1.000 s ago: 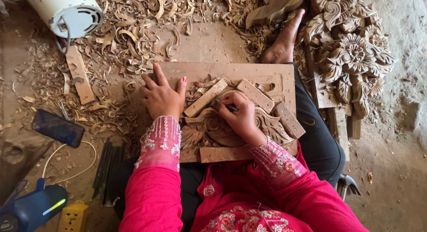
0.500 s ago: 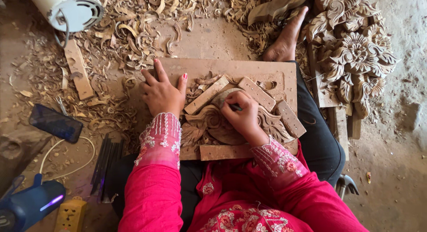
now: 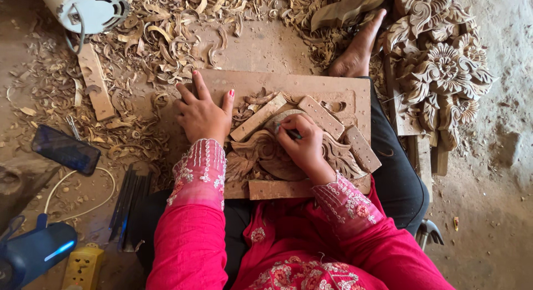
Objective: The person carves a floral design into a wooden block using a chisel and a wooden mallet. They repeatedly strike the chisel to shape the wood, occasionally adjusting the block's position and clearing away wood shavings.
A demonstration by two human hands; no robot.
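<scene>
A flat wooden board (image 3: 333,93) lies across my lap. On it sits a carved wooden ornament (image 3: 266,156) hemmed in by small wooden blocks (image 3: 256,119). My left hand (image 3: 204,113) rests flat on the board's left part, fingers spread, pressing down beside the carving. My right hand (image 3: 302,144) is curled around a thin dark carving tool (image 3: 292,134), its tip at the top of the ornament. Both sleeves are bright pink with embroidered cuffs.
Wood shavings (image 3: 161,29) cover the ground at the top left. Finished floral carvings (image 3: 438,62) are stacked at right, beside a bare foot (image 3: 355,51). At left lie a phone (image 3: 65,149), several chisels (image 3: 129,204), a white motor housing (image 3: 89,9), a blue device (image 3: 33,254) and a yellow socket block (image 3: 83,268).
My right hand has shifted slightly on the carving with the tool. My left hand stays pressed on the board.
</scene>
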